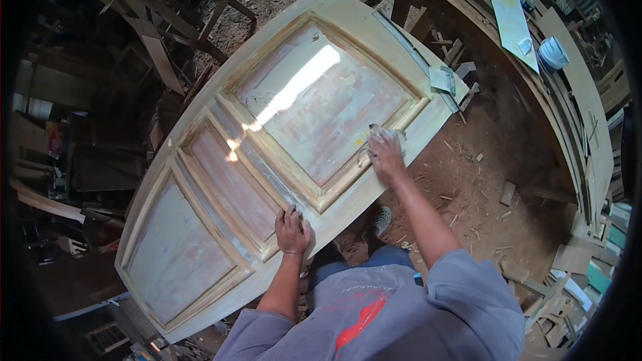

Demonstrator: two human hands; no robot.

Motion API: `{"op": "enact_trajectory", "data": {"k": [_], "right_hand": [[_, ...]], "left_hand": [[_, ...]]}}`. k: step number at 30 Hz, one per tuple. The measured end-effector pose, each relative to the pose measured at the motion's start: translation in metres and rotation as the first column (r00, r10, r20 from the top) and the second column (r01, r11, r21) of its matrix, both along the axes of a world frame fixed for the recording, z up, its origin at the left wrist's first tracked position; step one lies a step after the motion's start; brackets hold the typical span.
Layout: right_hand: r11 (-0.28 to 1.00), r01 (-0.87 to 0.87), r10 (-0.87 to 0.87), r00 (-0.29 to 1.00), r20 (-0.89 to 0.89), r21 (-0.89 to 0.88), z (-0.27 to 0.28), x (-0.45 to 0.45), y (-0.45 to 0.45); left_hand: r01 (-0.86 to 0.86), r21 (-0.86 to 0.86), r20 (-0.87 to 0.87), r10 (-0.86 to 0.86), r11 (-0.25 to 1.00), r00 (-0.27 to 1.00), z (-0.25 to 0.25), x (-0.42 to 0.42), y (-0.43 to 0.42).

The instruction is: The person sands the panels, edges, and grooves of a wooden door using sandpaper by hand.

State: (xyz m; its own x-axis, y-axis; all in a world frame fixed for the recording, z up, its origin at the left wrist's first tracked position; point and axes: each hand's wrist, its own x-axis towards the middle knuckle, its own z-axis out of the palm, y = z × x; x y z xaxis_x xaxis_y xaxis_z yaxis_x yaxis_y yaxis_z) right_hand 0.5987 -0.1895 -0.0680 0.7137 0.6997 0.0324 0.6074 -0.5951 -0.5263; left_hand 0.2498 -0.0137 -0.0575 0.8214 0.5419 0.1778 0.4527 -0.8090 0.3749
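Dim, cluttered workshop with an earth floor [481,167] littered with wood offcuts, seen from above by someone looking down at their own hands. Across the middle lies a large pale door-like panel [314,120], slanting from lower left to upper right, with three recessed sections framed by raised wooden moulding [348,182]. Its surface is patchy white and pink, with bright light glaring off the largest section.

The right hand [386,152] is closed around a pale crumpled wad [401,138], perhaps cloth, at the near-side moulding of that largest section. The wad sits under the fingers and shows past them. Should the wad bunch up or the fingers slip, knuckles could scrape the moulding's edge; uneven pressure could leave marks, and the glare might hide them. The left hand [292,230] rests on the near edge beside the narrow middle section, fingers loosely bent, nothing visible in it; the panel lies beneath both hands.

At the panel's upper-right end lie a long thin strip [402,44] and a flat plate-like piece [441,80]. Beyond, a curved workbench holds a white board [509,20] and a white tub [553,55].
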Motion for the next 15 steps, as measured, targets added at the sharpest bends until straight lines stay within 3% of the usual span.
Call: {"op": "enact_trajectory", "data": {"k": [2, 5, 9, 11, 12, 15], "right_hand": [[0.998, 0.000, -0.002, 0.999, -0.036, -0.063, 0.003, 0.053, -0.013], [0.966, 0.245, -0.232, 0.963, 0.137, -0.080, -0.005, 0.115, -0.019], [0.932, 0.355, -0.315, 0.890, 0.329, -0.068, -0.030, 0.089, -0.003], [0.943, 0.258, -0.223, 0.958, 0.180, -0.209, -0.015, 0.011, 0.020], [0.970, 0.193, -0.157, 0.962, 0.221, -0.149, -0.018, -0.031, 0.029], [0.996, -0.088, 0.089, 0.995, 0.036, -0.029, -0.008, -0.109, 0.035]], "left_hand": [[0.006, 0.010, 0.009, -0.006, 1.000, 1.000, -0.001, 0.002, 0.001], [0.002, 0.005, 0.020, -0.002, 1.000, 1.000, -0.001, 0.003, 0.001], [-0.003, -0.006, 0.015, 0.003, 1.000, 1.000, 0.001, 0.003, 0.000], [-0.005, -0.006, 0.012, 0.006, 1.000, 1.000, 0.000, 0.003, -0.001], [-0.005, -0.003, 0.009, 0.005, 1.000, 1.000, 0.000, 0.003, 0.000], [0.014, 0.017, 0.008, -0.014, 1.000, 1.000, -0.001, 0.002, 0.000]]}}
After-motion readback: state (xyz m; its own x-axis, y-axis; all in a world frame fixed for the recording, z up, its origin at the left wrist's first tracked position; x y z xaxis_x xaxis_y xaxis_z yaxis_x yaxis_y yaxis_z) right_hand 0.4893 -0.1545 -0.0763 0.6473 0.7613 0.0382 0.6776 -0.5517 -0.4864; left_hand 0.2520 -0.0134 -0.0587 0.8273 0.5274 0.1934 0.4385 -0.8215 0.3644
